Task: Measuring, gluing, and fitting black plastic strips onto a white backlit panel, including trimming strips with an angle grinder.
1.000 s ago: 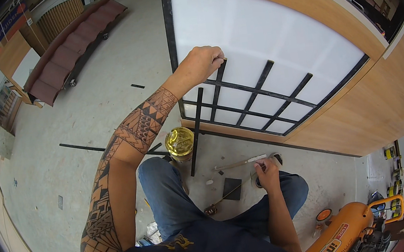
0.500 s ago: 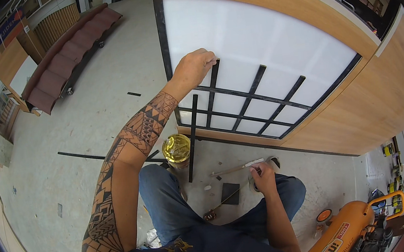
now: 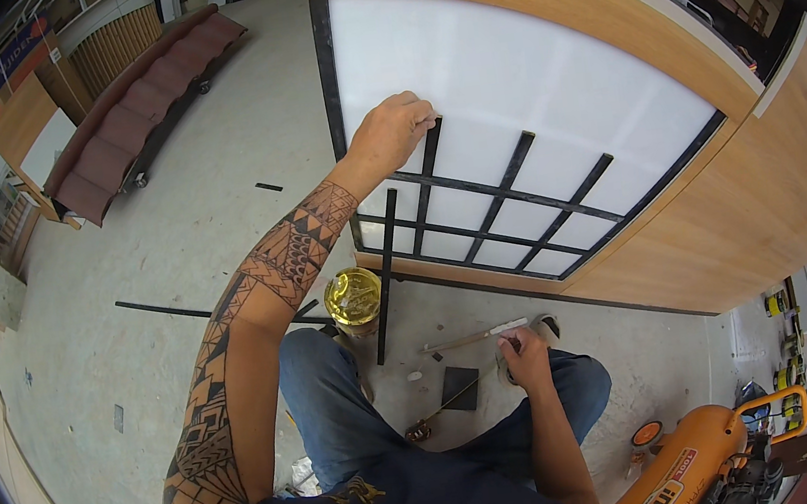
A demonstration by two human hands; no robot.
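Left hand (image 3: 394,134): fingers pinched on the upper end of a black strip (image 3: 431,153).
Strip: against the white panel (image 3: 491,60), toward its left edge, running from the grip down toward the lower edge.
Right hand (image 3: 528,356): fingers curled; whether around anything, cannot tell.

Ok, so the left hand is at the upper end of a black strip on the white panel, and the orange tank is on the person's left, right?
Not quite: the head view shows the orange tank on the person's right. The left hand is indeed at the upper end of a black strip on the white panel.
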